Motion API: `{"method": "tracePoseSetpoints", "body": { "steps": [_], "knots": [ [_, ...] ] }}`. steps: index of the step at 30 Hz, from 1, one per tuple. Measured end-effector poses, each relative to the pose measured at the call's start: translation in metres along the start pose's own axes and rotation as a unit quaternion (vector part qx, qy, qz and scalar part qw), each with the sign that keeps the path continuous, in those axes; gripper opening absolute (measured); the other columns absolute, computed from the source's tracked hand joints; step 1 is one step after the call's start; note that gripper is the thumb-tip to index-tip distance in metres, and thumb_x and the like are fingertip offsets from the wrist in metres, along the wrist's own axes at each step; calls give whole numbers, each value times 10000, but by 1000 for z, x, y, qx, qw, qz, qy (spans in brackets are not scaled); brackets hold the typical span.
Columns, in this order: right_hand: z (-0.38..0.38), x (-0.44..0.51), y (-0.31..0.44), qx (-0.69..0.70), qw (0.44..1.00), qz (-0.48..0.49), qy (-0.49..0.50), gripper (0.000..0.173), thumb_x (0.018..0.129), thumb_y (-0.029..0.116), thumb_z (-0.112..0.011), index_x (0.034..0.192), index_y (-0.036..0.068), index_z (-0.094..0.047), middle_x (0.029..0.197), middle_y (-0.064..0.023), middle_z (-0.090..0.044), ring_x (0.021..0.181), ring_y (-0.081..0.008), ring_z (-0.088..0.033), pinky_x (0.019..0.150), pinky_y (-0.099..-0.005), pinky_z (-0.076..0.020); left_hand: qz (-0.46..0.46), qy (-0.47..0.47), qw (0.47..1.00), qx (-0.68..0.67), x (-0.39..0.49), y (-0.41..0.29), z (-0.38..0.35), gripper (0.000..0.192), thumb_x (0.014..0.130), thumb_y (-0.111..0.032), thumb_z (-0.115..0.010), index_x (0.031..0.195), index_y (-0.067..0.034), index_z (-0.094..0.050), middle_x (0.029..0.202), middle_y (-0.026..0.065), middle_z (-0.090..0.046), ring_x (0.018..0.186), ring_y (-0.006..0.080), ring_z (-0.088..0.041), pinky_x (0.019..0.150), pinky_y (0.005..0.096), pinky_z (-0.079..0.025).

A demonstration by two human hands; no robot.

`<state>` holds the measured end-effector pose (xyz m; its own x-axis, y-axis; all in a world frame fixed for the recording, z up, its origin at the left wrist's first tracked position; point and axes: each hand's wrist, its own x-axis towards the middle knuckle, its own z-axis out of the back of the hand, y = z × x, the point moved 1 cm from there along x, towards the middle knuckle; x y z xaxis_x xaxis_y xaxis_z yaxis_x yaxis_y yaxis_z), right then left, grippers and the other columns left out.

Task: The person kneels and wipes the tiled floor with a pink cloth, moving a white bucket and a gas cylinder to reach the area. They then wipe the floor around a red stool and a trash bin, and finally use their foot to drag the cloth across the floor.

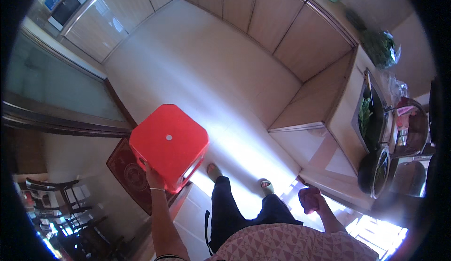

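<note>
A red plastic stool (172, 130) hangs or stands to the left of my legs, its square seat with cut corners facing up. There is a small pale round spot or hole near the middle of the seat. My left hand (153, 177) grips the stool's near left side, the fingers partly hidden against it. On the right, my right hand (320, 204) is closed on a crumpled dark reddish bundle (307, 200), which looks like cloth. Whether the stool's legs touch the floor is hidden.
Light wood-grain cabinets (275, 25) line the far and right sides of the pale floor (190, 49). At right, a sink (373, 120) holds leafy greens, beside a wok-like pan (375, 173). A sliding glass door (60, 81), dark red mat (132, 173) and wooden chair (63, 197) lie left.
</note>
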<state>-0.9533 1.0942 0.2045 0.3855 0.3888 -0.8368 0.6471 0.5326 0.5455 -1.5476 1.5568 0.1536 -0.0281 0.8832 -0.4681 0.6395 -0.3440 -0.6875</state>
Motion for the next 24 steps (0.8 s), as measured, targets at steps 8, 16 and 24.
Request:
{"method": "tracePoseSetpoints", "body": {
  "steps": [8, 16, 24],
  "knots": [
    [-231, 29, 76, -66, 986, -58, 140, 371, 854, 190, -557, 1182, 18, -540, 996, -87, -640, 838, -150, -637, 725, -289, -538, -9, -63, 997, 32, 101, -21, 176, 586, 966, -441, -512, 1401, -63, -407, 1390, 59, -463, 1256, 234, -453, 1072, 406, -369],
    [-436, 69, 116, -90, 973, -91, 190, 367, 864, 159, -553, 1191, -2, -511, 964, -108, -633, 791, -177, -634, 700, -320, -540, 68, -239, 967, 50, 58, -43, 294, 619, 911, -489, -586, 1363, -84, -468, 1370, 50, -479, 1236, 263, -471, 1031, 425, -405],
    [-559, 192, 98, 102, 870, -127, 465, 400, 893, 260, -590, 1199, 6, -549, 958, -116, -630, 961, -227, -626, 847, -332, -525, 86, -278, 956, 33, 9, -59, 337, 595, 922, -441, -572, 1380, -86, -436, 1389, 70, -451, 1230, 264, -475, 1007, 426, -425]
  ]
}}
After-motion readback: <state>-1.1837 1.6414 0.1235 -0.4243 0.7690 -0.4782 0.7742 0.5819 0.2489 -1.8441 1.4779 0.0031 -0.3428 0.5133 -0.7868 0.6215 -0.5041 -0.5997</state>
